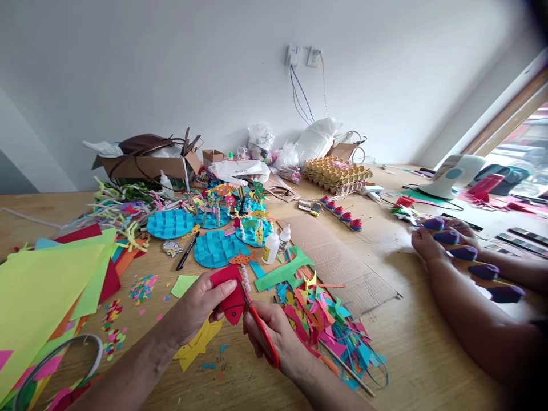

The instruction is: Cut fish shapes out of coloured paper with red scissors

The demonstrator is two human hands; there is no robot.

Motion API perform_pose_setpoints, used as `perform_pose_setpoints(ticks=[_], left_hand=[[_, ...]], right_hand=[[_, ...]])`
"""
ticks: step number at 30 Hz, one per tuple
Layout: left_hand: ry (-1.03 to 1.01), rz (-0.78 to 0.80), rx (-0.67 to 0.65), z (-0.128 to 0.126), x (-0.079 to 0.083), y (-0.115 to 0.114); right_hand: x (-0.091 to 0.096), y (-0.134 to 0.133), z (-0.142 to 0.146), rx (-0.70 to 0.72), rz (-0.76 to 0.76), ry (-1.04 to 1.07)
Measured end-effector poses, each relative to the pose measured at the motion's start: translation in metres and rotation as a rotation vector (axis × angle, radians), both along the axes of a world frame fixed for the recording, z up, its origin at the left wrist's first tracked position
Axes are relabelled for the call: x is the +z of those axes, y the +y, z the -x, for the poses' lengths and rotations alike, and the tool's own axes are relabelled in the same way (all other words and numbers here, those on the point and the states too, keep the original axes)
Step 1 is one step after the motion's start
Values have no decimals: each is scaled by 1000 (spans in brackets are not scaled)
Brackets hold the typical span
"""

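Observation:
A piece of red paper (232,297) with a fish face drawn in black is pinched in my left hand (214,294). My right hand (274,334) grips orange-handled scissors (262,328), whose blades lie against the paper's right edge. Just beyond the paper sit an orange spotted paper fish (243,259) and a twisted pale stick (245,278). Yellow paper (201,342) with drawn lines lies under my left wrist. Farther off are round blue bases (220,248), some bearing paper fish.
Paper scraps (325,319) pile up right of my hands, beside flat cardboard (338,257). Coloured sheets (55,285) cover the left. Glue bottles (270,248) and a black marker (187,251) stand or lie ahead. At right, another person's hands (428,242) hold a painted egg-carton strip (466,252).

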State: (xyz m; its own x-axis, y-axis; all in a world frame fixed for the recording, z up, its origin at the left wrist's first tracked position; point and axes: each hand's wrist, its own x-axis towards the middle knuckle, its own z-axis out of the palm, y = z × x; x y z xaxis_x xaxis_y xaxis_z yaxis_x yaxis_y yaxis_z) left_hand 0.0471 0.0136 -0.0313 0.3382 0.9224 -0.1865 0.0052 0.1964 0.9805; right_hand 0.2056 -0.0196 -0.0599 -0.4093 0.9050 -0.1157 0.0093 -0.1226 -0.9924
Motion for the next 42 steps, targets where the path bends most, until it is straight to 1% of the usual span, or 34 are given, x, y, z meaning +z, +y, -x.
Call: perform_pose_setpoints(ticks=[4, 8, 12, 18, 23, 29, 33, 37, 42], left_hand=[[-3, 10, -15, 0, -2, 0], [-26, 64, -21, 2, -3, -1], [-52, 89, -40, 3, 1, -1], [-59, 87, -33, 1, 8, 0], [-19, 37, -43, 2, 2, 0], [-8, -6, 38, -4, -2, -3], [-8, -21, 77, -7, -2, -4], [-1, -46, 69, -7, -6, -3], [-29, -56, 75, -6, -12, -3]], right_hand=[[-3, 1, -1, 14, -33, -14], [-5, 1, -2, 23, -65, -26], [-5, 1, -2, 27, -63, -37], [-3, 0, -2, 35, -53, -14], [-4, 1, -2, 33, -54, -31], [-6, 0, -2, 77, -86, 37], [-6, 0, -3, 69, -84, 27], [-4, 0, -1, 51, -64, 9], [-2, -1, 1, 27, -46, 36]])
